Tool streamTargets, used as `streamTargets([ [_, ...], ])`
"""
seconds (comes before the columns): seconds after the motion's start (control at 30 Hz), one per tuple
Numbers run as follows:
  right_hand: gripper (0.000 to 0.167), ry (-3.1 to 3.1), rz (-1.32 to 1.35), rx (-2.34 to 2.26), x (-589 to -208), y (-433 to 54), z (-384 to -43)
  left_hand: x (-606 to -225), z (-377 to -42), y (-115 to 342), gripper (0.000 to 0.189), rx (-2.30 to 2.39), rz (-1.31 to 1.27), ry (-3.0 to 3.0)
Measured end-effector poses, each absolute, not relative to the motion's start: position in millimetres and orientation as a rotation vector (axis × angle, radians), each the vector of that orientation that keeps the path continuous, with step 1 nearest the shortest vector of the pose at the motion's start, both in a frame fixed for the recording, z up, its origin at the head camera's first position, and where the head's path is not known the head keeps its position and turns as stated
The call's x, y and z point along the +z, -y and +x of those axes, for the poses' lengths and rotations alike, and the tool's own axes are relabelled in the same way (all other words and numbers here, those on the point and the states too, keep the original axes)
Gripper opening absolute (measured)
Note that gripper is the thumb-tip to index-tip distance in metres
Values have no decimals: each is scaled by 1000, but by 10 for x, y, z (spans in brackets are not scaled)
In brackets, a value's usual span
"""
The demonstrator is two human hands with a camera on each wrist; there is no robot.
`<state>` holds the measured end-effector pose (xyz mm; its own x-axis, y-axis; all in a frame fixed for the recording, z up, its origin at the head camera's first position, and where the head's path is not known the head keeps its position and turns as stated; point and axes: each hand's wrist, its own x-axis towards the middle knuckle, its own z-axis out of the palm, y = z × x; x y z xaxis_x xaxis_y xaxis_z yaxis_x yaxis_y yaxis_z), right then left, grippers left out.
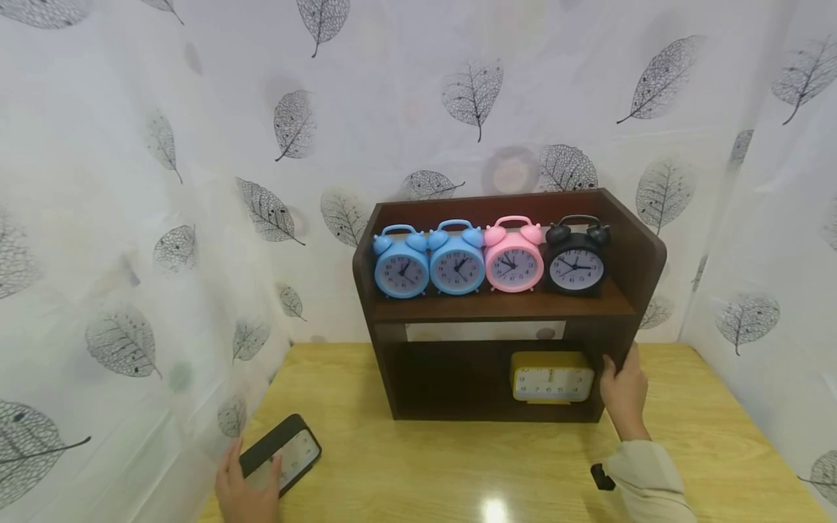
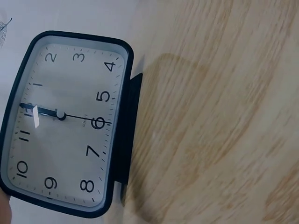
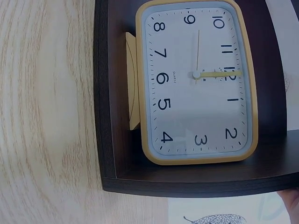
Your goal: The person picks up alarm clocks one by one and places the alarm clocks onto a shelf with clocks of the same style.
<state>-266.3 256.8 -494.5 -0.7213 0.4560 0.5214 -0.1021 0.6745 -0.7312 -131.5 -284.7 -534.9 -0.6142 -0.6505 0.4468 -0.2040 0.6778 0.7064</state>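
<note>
My left hand (image 1: pixel 247 488) grips a black rectangular alarm clock (image 1: pixel 282 452) at the table's left, thumb at its face and fingers on the far side. The left wrist view has this clock's white dial (image 2: pixel 65 135) in full, with just a bit of my hand at the lower left edge. On the other side, my right hand (image 1: pixel 626 392) holds the right side panel of a dark brown two-tier shelf (image 1: pixel 497 311), its thumb by the front edge. Close to that thumb, a yellow rectangular clock (image 1: pixel 552 385) stands in the lower tier, its dial (image 3: pixel 187 107) filling much of the right wrist view.
Along the upper tier stand two blue twin-bell clocks (image 1: pixel 402 269) (image 1: pixel 457 267), a pink one (image 1: pixel 514 263) and a black one (image 1: pixel 576 267). The shelf stands on a light wood table (image 1: pixel 418 465). Leaf-print sheeting (image 1: pixel 392 109) hangs behind and at both sides.
</note>
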Motion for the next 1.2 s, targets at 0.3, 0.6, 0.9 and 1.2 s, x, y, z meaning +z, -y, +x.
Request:
streamTargets([
  [0.3, 39, 2169, -285, 1023, -4938, -2550, -2660, -5475, -1334, 2950, 75, -841, 624, 2092],
  [0.6, 40, 2164, -277, 1022, -4959, -2546, -2673, -5529, -1400, 3093, 55, -615, 412, 2136],
  [0.9, 40, 2166, -287, 1027, -4960, -2531, -2667, -5472, -1440, 3126, 60, -349, 393, 2303],
  [1.2, 40, 2156, -287, 1014, -4939, -2544, -2662, -5463, -1543, 3078, 58, -341, 280, 2282],
])
